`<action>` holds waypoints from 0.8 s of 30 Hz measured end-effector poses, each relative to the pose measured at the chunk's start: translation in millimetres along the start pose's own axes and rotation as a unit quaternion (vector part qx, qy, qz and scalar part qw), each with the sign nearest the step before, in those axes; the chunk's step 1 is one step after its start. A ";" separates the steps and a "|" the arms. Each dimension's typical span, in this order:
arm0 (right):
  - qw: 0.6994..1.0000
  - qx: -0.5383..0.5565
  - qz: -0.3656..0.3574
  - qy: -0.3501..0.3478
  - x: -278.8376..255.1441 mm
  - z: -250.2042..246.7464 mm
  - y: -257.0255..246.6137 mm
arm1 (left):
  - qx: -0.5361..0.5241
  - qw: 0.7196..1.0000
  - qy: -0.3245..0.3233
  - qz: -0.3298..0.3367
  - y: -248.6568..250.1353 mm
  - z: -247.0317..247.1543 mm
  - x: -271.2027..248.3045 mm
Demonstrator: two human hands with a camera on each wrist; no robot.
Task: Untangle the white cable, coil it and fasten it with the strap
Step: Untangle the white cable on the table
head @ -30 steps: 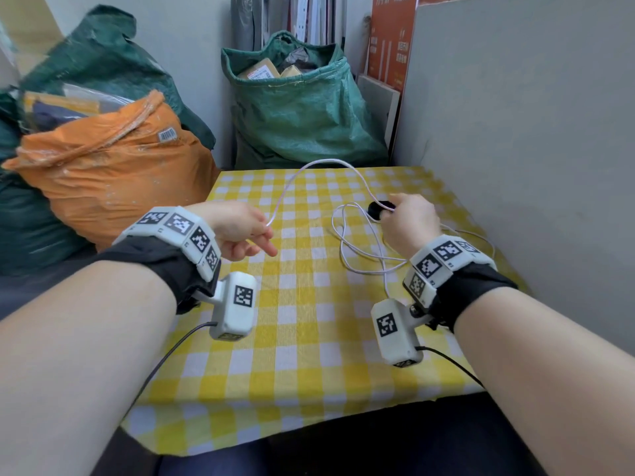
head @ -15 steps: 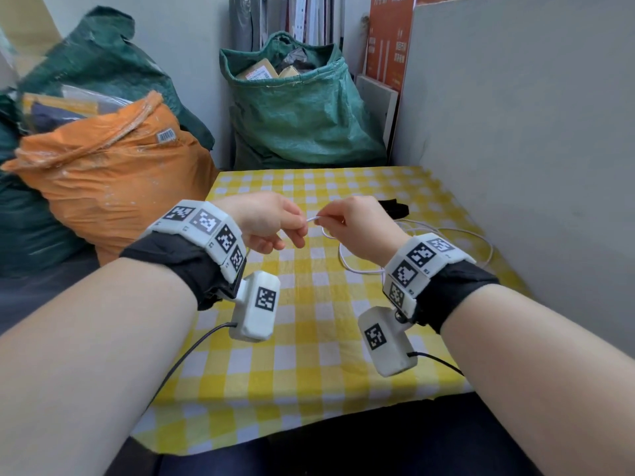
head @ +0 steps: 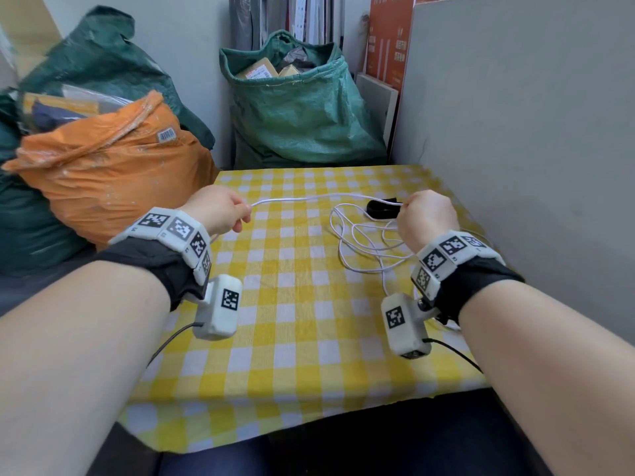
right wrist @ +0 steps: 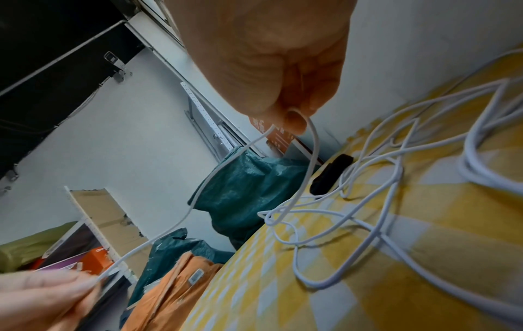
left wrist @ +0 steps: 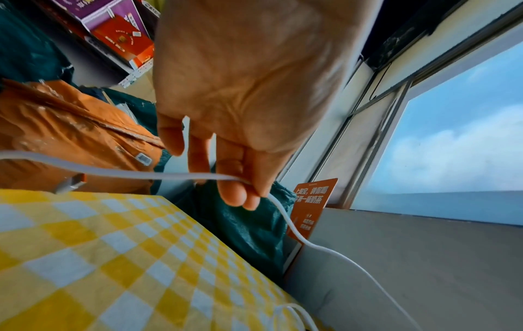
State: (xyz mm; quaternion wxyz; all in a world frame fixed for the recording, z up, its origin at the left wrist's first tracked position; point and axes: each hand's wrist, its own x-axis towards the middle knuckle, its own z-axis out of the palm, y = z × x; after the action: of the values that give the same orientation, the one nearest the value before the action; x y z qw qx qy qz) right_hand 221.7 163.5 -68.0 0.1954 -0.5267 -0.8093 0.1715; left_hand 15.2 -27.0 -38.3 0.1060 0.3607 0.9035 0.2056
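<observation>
A thin white cable [head: 292, 200] stretches between both hands above the yellow checked table [head: 292, 321]. My left hand [head: 220, 209] pinches it near one end; in the left wrist view the cable [left wrist: 141, 174] passes under my fingertips [left wrist: 240, 197] and its plug [left wrist: 68, 184] hangs free. My right hand [head: 424, 214] pinches the cable [right wrist: 311, 143] further along. The rest lies in loose tangled loops [head: 364, 242] on the table under the right hand. The black strap [head: 381, 208] lies just behind those loops, also seen as a dark strap [right wrist: 331, 174] in the right wrist view.
An orange sack [head: 113, 180] stands off the table's left edge, green sacks [head: 302, 108] behind it. A grey panel [head: 515, 132] closes the right side. The table's front half carries nothing.
The hands met at the middle half a second ago and have now drawn apart, the left going left and the right going right, pulling a length of cable straight between them.
</observation>
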 end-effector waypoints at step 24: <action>0.998 -0.045 -0.028 -0.032 2.0 8.8 -6.0 | -0.243 0.968 0.056 0.012 13.1 -7.6 -3.2</action>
State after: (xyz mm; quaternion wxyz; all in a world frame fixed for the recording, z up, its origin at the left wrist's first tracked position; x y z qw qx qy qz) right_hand 211.9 162.4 -72.5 0.1503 -0.5063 -0.8366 0.1457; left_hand 22.8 -22.8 -25.5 0.1372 0.3230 0.8267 0.4398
